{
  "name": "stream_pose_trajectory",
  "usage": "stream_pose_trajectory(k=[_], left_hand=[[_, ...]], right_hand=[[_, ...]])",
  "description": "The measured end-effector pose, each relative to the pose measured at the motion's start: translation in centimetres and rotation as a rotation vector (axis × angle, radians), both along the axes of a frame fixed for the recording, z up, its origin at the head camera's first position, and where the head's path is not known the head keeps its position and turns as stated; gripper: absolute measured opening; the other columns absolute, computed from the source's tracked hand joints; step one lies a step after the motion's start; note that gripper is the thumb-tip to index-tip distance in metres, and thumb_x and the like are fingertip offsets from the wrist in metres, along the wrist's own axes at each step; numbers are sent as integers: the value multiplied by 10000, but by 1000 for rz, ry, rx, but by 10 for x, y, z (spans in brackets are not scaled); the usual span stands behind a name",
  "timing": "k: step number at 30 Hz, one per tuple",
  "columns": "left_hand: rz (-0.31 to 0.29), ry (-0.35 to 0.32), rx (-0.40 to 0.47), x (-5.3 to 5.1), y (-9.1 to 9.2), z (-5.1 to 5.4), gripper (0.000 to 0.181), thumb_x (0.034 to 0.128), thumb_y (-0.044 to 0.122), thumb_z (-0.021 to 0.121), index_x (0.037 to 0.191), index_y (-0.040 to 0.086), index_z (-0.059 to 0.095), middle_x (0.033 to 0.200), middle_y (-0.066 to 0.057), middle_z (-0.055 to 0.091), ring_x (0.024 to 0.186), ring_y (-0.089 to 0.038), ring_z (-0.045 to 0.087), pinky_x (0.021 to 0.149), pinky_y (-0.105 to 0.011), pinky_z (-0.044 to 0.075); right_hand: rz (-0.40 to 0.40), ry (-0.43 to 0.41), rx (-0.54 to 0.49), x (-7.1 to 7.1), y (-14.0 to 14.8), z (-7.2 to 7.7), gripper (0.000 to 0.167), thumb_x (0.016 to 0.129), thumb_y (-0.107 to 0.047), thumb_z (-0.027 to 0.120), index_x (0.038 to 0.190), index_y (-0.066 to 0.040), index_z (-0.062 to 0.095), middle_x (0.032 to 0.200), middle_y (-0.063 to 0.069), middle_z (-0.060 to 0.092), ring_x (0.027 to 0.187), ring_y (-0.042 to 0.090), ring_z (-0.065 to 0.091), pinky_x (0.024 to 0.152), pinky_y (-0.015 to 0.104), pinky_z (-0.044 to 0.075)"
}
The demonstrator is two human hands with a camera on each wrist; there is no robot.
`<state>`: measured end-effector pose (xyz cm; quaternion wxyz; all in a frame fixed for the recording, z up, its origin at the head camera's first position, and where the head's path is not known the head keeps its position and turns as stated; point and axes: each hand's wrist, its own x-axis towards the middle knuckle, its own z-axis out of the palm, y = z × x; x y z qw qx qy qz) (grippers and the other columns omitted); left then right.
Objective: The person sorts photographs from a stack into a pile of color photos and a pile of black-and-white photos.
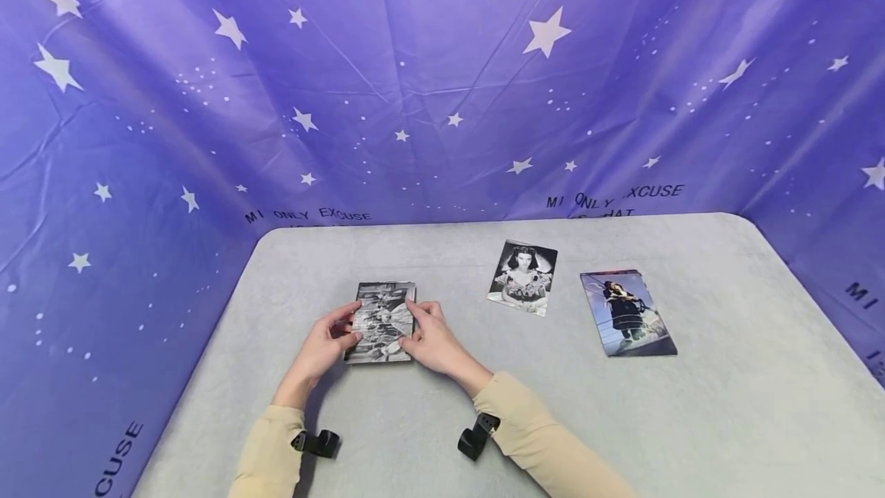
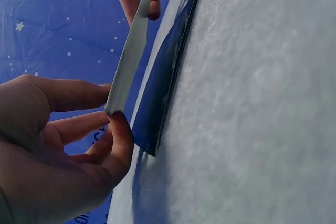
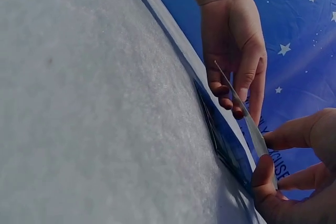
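Note:
A black-and-white photo card [image 1: 382,321] is held between both hands at the left-middle of the table. My left hand [image 1: 323,344] pinches its left edge between thumb and fingers, and my right hand [image 1: 437,340] pinches the right edge. From the side, the left wrist view shows the card [image 2: 128,59] tilted and raised off the table. Beneath it lies a dark, glossy flat stack [image 2: 164,85], probably more cards; its upper face is mostly hidden from the head view. The right wrist view shows both hands gripping opposite ends of the thin card [image 3: 253,127].
To the right lies a black-and-white portrait card [image 1: 523,279] of a person in a ruffled dress. Farther right is a colour picture card [image 1: 628,313] with a blue sky. A purple star-patterned cloth [image 1: 415,83] surrounds the grey table [image 1: 733,406].

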<state>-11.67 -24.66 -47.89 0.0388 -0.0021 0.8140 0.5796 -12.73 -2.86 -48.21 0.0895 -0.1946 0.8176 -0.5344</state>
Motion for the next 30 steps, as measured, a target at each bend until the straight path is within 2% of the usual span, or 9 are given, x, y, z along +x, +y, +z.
stream_pose_trajectory(k=[7, 13, 22, 27, 30], left_hand=[[10, 71, -139, 0, -4, 0, 509, 806, -102, 646, 1300, -112, 524, 1042, -204, 550, 844, -172, 513, 737, -223, 437], [8, 93, -227, 0, -6, -4, 500, 773, -113, 651, 1261, -134, 541, 1007, -206, 584, 756, -146, 507, 685, -232, 441], [30, 111, -319, -1, -4, -4, 542, 756, -110, 666, 1284, -89, 545, 1068, -222, 543, 765, -189, 527, 702, -266, 446], [45, 133, -378, 0, -3, 0, 525, 762, -107, 656, 1276, -75, 549, 1047, -219, 529, 811, -251, 546, 732, -329, 458], [45, 154, -410, -1, -1, 3, 506, 775, -91, 652, 1271, -62, 557, 1035, -207, 536, 833, -268, 560, 752, -367, 465]], right_hand=[[7, 30, 64, -3, -9, -1, 722, 801, -23, 680, 1420, 130, 341, 1195, 206, 371, 641, 39, 490, 658, 230, 457], [18, 26, 175, -1, -13, -2, 753, 812, -67, 702, 1442, 101, 325, 1194, 166, 366, 642, 22, 488, 702, 232, 457], [40, 4, 183, -2, -11, 1, 740, 826, -75, 701, 1440, 103, 328, 1210, 172, 368, 627, 44, 479, 677, 254, 451], [53, -28, 129, -2, -3, 4, 785, 804, -69, 704, 1464, 77, 303, 1252, 206, 349, 643, 51, 494, 623, 224, 459], [52, -18, 96, -2, 5, 5, 790, 787, -53, 705, 1464, 63, 315, 1273, 227, 346, 665, 54, 526, 646, 220, 477]])
